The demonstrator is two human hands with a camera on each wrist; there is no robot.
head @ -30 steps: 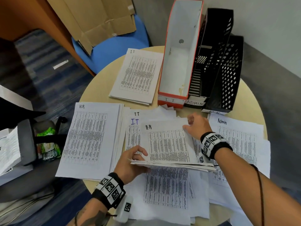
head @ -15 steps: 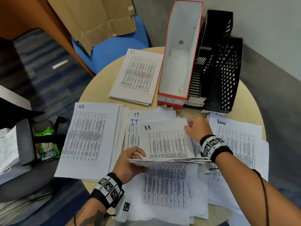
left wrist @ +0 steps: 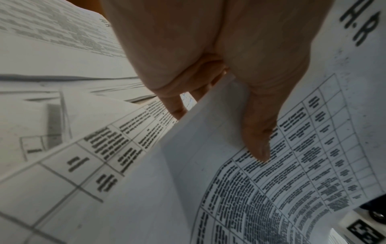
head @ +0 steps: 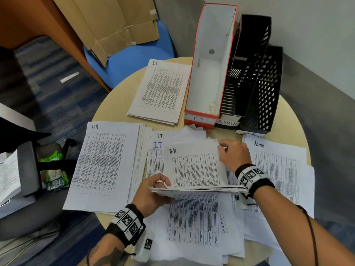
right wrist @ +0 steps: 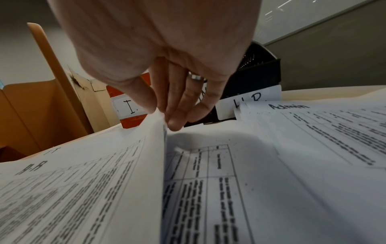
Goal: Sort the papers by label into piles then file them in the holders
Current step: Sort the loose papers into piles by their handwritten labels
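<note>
My left hand (head: pixel 163 187) (left wrist: pixel 217 130) grips the near left edge of a raised stack of papers, thumb on top and fingers underneath. The stack's top sheet (head: pixel 196 167) is labelled H.R. My right hand (head: pixel 221 147) (right wrist: pixel 163 115) pinches that sheet's far right corner and lifts it off the sheet below. Sorted piles lie around: the H.R pile (head: pixel 103 162) at left, the I.T pile (head: pixel 161 91) at the back, the Admin pile (head: pixel 274 164) at right. More unsorted sheets (head: pixel 192 217) lie under the stack.
Three holders stand at the back right of the round table (head: pixel 115 96): an orange one marked IT (head: pixel 207 73), a black one marked ADMIN (head: pixel 247 64) and a black perforated one (head: pixel 267 89). A blue chair with cardboard (head: pixel 130 52) stands behind.
My right hand has shifted slightly at the top sheet's far right corner. The left hand keeps its grip on the stack.
</note>
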